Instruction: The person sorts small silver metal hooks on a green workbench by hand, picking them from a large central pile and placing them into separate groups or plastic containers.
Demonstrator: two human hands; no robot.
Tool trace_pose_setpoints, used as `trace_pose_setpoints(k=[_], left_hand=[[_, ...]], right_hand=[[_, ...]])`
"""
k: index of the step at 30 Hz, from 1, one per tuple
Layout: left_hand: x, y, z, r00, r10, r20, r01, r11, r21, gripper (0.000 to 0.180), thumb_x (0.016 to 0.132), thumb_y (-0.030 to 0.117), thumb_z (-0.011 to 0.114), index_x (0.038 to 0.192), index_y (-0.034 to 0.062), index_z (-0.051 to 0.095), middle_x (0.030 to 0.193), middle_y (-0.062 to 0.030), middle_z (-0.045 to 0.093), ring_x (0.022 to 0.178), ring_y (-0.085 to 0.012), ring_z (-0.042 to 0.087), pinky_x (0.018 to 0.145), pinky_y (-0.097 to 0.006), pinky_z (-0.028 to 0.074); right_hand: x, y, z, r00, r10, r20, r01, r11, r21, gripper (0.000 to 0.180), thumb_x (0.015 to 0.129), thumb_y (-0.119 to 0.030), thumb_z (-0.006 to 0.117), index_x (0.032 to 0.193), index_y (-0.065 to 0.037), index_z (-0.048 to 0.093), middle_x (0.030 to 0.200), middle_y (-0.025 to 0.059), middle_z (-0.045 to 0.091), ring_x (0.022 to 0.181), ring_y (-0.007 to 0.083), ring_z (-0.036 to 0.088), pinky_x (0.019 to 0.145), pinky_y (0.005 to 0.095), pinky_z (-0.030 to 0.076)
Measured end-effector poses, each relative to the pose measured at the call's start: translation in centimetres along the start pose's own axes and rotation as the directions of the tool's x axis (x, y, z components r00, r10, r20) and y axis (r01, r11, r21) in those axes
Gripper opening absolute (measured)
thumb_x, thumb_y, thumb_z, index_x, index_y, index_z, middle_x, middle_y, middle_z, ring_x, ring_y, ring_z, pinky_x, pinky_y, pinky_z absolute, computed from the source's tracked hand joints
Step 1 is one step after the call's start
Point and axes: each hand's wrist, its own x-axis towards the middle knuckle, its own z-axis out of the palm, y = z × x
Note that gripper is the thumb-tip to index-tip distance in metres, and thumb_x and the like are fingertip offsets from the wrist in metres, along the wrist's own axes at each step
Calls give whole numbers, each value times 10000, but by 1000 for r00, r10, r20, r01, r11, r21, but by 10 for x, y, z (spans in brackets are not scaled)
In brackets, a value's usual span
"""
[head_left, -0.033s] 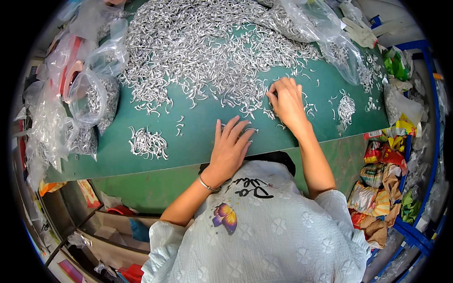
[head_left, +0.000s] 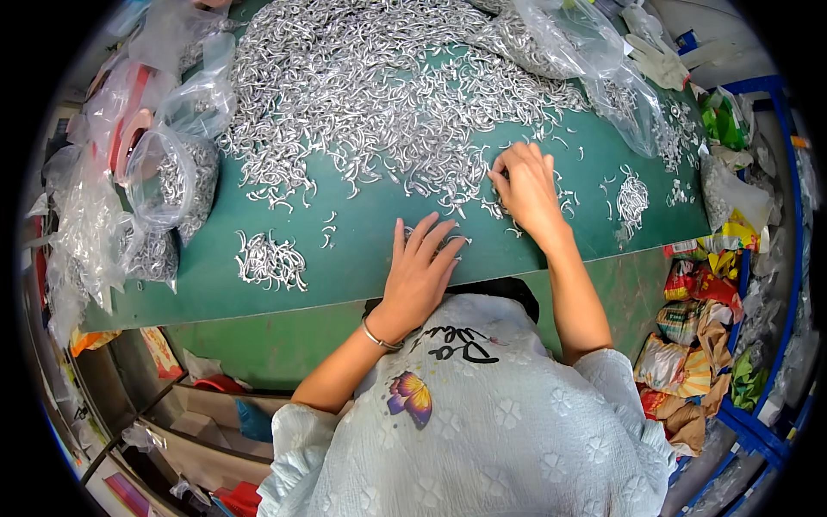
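Across the green tabletop (head_left: 198,289) spreads a large heap of small curved silvery metal pieces (head_left: 345,95). My left hand (head_left: 417,280) rests near the front edge with its fingers spread, and several of those pieces show partly beneath the fingertips. Farther to the right, my right hand (head_left: 527,191) is at the lower edge of the heap with curled fingers. Its fingertips are bent inward, hiding whatever they may hold. A small separate pile (head_left: 270,261) of the pieces lies left of my left hand, and another small pile (head_left: 632,201) sits right of my right hand.
Transparent bags of metal pieces (head_left: 196,185) stand along the left side. A large plastic bag (head_left: 616,90) lies at the back right, near a pale glove (head_left: 659,62). Right of the table, a blue rack (head_left: 780,345) stands beside colourful packets (head_left: 676,366). Drawers (head_left: 207,439) are at lower left.
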Motion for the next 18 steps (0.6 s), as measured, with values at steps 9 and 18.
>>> trace_pose_setpoints(k=[9, 18], left_hand=[[-16, -6, -6, 956, -194, -219, 146, 965, -219, 464, 843, -63, 599, 1288, 9, 490, 1318, -188, 500, 1302, -377, 438, 1132, -548, 240], [-49, -1, -13, 886, -319, -337, 248, 939, -238, 452, 814, -74, 635, 1245, -15, 514, 1260, -205, 525, 1189, -371, 510, 1011, -429, 398]], right_hand=[[-35, -36, 1, 978, -194, 79, 185, 976, 110, 85, 780, -68, 677, 773, -47, 595, 849, 80, 540, 884, 264, 503, 782, 388, 356], [-56, -50, -1, 981, -63, 186, 5, 955, 296, 119, 838, -86, 664, 878, -8, 584, 899, 108, 573, 863, 335, 584, 717, 429, 469]])
